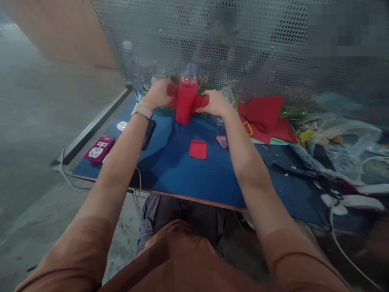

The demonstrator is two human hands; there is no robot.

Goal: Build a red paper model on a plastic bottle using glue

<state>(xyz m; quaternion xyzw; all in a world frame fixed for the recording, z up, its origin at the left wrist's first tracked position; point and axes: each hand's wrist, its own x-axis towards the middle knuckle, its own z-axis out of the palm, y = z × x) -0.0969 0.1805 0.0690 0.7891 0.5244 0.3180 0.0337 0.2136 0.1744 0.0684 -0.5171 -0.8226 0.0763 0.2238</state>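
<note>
A clear plastic bottle [189,75] with a blue cap stands near the back of the blue table, its body wrapped in red paper [186,103]. A red folded piece [199,104] sticks out from the bottle's right side, and my right hand [215,102] is closed on it, thumb and fingers pinching. On the other side my left hand [158,93], with a pale band on the wrist, is closed around another red piece [172,94]; its fingertips are partly hidden and blurred. A small red paper square [198,149] lies on the table in front of the bottle.
At right are red paper sheets [263,115] with yellow-handled scissors [247,126], plastic bags [337,138] and a white power strip [352,201]. At left are a purple socket block [100,150], a dark phone [148,134] and a tall bottle [133,71]. Perforated metal panel [261,40] stands behind.
</note>
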